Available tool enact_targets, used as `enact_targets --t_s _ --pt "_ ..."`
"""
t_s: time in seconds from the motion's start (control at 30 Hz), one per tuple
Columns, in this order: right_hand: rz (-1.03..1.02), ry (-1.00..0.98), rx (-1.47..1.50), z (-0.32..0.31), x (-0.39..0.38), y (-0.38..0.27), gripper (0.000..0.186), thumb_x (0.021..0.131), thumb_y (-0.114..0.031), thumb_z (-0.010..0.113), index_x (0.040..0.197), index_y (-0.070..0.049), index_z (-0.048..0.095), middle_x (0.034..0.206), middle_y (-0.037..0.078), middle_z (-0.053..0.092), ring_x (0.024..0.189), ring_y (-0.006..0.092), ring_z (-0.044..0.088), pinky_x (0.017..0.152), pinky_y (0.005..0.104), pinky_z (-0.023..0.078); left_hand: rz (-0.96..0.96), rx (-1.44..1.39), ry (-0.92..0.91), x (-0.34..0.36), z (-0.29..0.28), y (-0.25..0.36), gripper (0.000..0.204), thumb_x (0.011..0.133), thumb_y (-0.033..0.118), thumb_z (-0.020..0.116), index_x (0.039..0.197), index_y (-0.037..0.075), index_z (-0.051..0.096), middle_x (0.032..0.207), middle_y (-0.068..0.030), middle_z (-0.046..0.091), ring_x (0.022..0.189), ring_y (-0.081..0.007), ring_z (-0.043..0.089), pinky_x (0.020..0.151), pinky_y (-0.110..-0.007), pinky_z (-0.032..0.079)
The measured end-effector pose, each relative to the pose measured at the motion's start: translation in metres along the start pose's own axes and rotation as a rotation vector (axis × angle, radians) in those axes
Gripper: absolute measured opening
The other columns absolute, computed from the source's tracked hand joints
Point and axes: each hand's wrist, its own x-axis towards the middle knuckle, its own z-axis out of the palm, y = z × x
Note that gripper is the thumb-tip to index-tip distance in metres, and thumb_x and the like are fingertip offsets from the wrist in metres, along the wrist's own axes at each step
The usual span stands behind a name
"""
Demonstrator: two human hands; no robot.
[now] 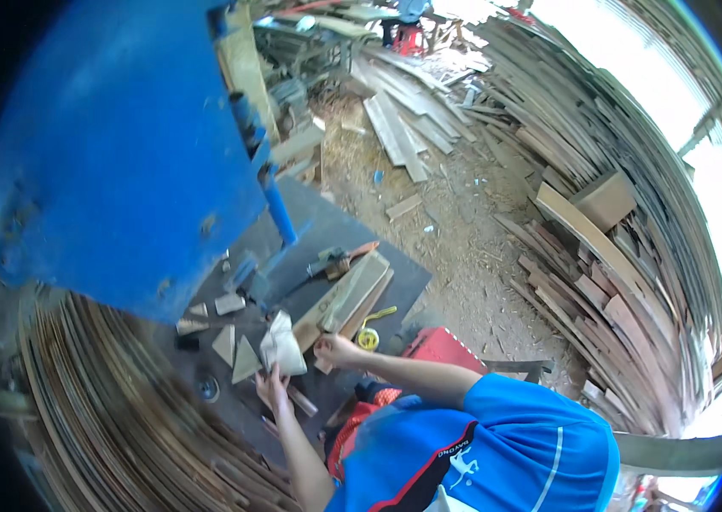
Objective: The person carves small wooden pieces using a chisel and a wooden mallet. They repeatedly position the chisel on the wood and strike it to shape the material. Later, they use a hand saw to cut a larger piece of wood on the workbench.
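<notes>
A pale, angular wooden block (pixel 282 348) lies on the dark metal table (pixel 395 264) of a large blue machine, close to its narrow upright blade. My left hand (pixel 272 390) has its fingertips closed on the block's near lower edge. Just right of the block, my right hand (pixel 337 351) is closed with curled fingers by the end of a wooden board (pixel 318 322); what it pinches, if anything, is hidden. Small triangular offcuts (pixel 246 360) lie left of the block. A yellow tape measure (pixel 368 340) sits beyond my right wrist.
The blue machine housing (pixel 122 154) fills the upper left. Stacked boards (pixel 356 294) and a dark tool with an orange part (pixel 339 260) rest on the table. Long strips (pixel 113 384) stand at lower left. Plank piles (pixel 600 256) line the right, beyond a sawdust-strewn floor (pixel 463 247).
</notes>
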Motion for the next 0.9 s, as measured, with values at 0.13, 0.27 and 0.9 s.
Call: enact_targets --t_s 0.13,0.27,0.9 --pt "0.142 -0.223 0.199 0.007 -0.018 -0.026 0.029 0.099 -0.028 0.057 0.113 -0.004 0.063 0.09 0.007 0.07 0.073 0.0156 0.068 0.062 0.0312 0.056 0.029 0.054 0.092 -0.022 -0.054 0.012 0.036 0.092 0.024 0.074 0.114 0.0 0.057 0.115 -0.0147 0.064 0.097 -0.0237 0.068 0.069 -0.034 0.063" --pt "0.08 -0.313 0.187 0.037 -0.012 -0.002 0.026 0.094 -0.028 0.058 0.106 -0.005 0.063 0.087 0.007 0.07 0.067 0.0164 0.068 0.055 0.0331 0.056 -0.011 0.031 0.225 -0.051 -0.08 0.015 0.045 0.091 0.028 0.074 0.121 -0.001 0.057 0.115 -0.0172 0.062 0.099 -0.0291 0.066 0.074 -0.039 0.063" --pt "-0.208 -0.104 -0.253 0.085 -0.013 -0.038 0.034 0.086 -0.027 0.07 0.11 -0.004 0.067 0.114 0.022 0.065 0.114 0.0388 0.06 0.098 0.0455 0.048 0.055 0.137 0.313 -0.108 -0.164 -0.007 0.033 0.086 0.02 0.079 0.107 -0.001 0.067 0.093 -0.0073 0.066 0.083 -0.0169 0.067 0.072 -0.034 0.062"
